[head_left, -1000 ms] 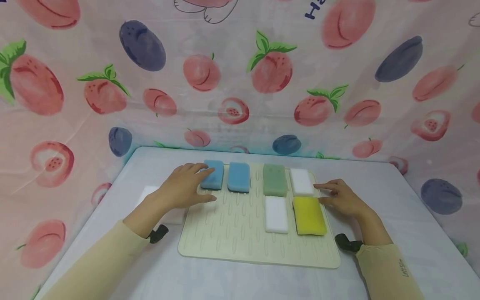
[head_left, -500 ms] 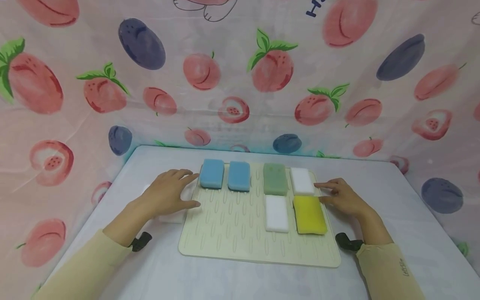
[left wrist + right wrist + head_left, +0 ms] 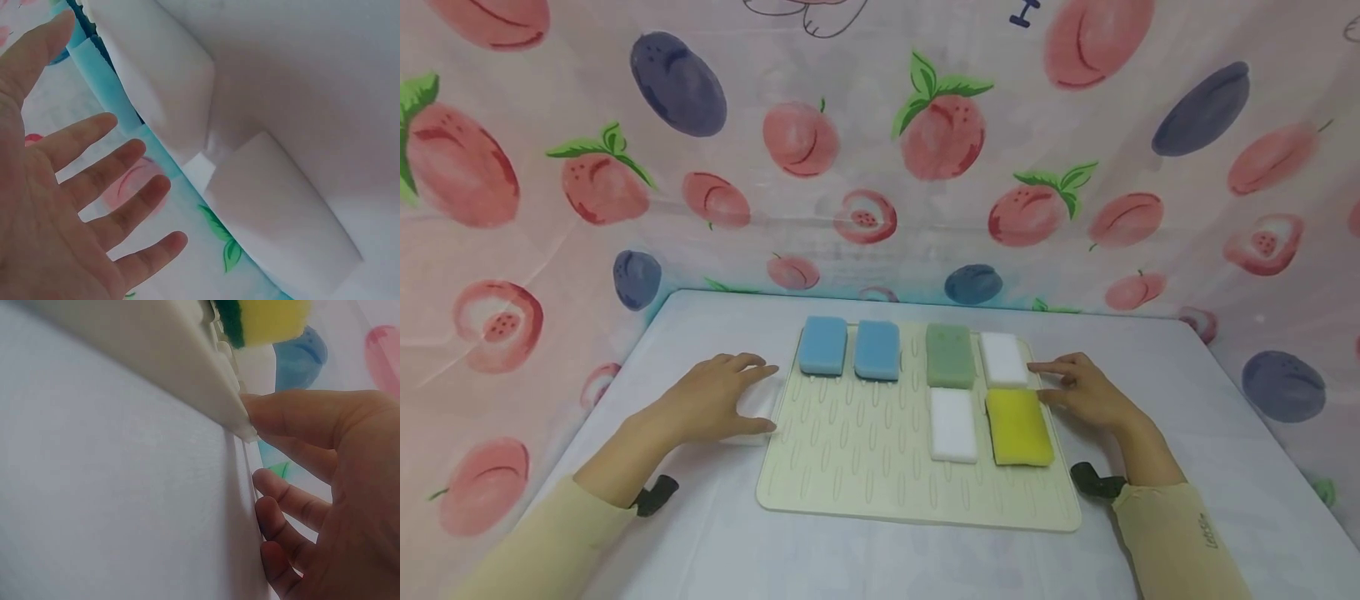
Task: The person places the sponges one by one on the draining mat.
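In the head view my left hand [image 3: 703, 404] hovers beside the left edge of a cream ridged mat [image 3: 842, 483], fingers spread and holding nothing. Two blue sponges [image 3: 823, 344] lie at the mat's back left. To their right lie a green sponge [image 3: 950, 356], two white sponges [image 3: 953, 425] and a yellow sponge [image 3: 1019, 427]. My right hand [image 3: 1086, 392] touches the mat's right edge with forefinger and thumb. The right wrist view shows the thumb [image 3: 294, 415] against that edge, other fingers loosely bent by the table.
Two white blocks [image 3: 281, 212] lie on the table left of the mat, mostly hidden behind my left hand in the head view. The white table [image 3: 850, 567] backs onto a fruit-print cloth [image 3: 880, 167]. Dark wrist mounts [image 3: 1097, 482] sit below both hands.
My left hand has withdrawn from the leftmost blue sponge, moving left off the mat with its fingers apart. The right hand stays at the mat's right edge. The sponges keep their places.
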Tool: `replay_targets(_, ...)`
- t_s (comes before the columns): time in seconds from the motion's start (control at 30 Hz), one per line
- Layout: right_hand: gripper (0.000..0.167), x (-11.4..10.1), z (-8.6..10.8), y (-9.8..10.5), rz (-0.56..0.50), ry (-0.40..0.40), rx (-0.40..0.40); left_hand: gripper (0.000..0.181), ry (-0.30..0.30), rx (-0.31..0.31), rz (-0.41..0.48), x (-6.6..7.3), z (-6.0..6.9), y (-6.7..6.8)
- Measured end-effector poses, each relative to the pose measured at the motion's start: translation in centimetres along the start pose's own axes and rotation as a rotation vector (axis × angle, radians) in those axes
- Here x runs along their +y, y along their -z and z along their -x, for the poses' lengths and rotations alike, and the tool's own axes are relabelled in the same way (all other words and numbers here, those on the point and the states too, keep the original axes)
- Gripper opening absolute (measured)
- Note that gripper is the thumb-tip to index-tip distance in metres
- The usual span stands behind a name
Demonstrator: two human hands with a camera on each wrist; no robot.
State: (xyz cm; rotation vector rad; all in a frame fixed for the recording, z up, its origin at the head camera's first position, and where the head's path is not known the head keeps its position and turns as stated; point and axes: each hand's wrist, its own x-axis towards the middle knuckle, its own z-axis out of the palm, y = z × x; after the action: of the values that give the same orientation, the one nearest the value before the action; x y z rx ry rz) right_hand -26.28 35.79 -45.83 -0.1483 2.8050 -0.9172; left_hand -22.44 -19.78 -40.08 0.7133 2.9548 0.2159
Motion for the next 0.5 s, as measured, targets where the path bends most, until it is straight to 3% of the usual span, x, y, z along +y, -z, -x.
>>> replay_targets(0.5, 0.051, 0.13, 0.01, -0.31, -0.003, 0.003, 0.010, 0.090, -0.010, -0.061, 0.028, -0.88, 0.38, -0.77)
